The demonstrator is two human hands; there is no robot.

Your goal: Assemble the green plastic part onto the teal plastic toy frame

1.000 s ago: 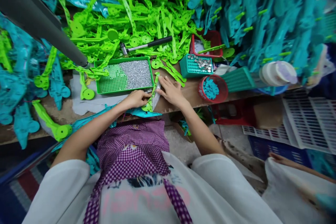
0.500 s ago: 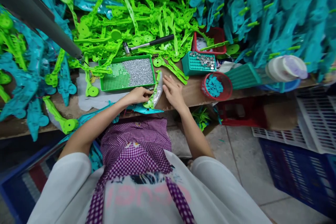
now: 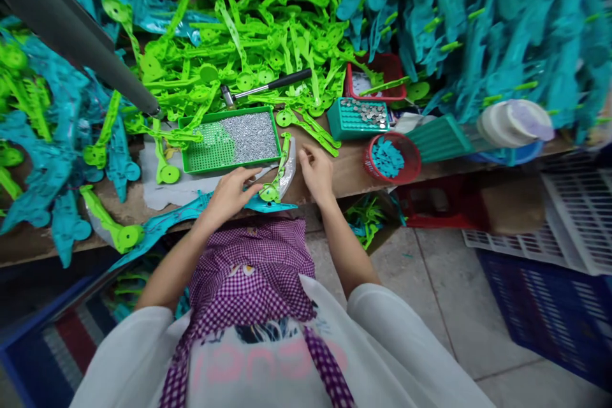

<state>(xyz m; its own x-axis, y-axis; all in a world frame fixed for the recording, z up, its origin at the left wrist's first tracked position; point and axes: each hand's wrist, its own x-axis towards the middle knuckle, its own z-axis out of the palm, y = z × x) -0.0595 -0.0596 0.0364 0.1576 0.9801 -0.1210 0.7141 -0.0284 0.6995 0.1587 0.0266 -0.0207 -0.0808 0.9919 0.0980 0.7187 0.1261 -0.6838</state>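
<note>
A lime-green plastic arm (image 3: 284,162) with a clear curved edge stands at the table's front edge, its round end over a long teal plastic piece (image 3: 179,212). My left hand (image 3: 230,194) is over the teal piece, fingers stretched and thumb apart, the thumb tip close to the green arm's round end. To the right of the green arm, my right hand (image 3: 316,172) hovers by the clear edge with loosely curled fingers and nothing visible in them. Behind my left hand is a green tray (image 3: 205,169) of small silvery metal pieces.
A hammer (image 3: 268,85) lies behind the tray, against a heap of green parts (image 3: 248,32). To the right are a teal basket (image 3: 347,124) with metal discs, a red basket (image 3: 415,162) of teal bits and hanging teal parts (image 3: 511,51). A grey tool (image 3: 90,44) slants in from upper left.
My left hand has drawn back to the left from the green arm and its fingers have spread. My right hand's fingers have curled beside the clear edge. The green arm stays nearly in place.
</note>
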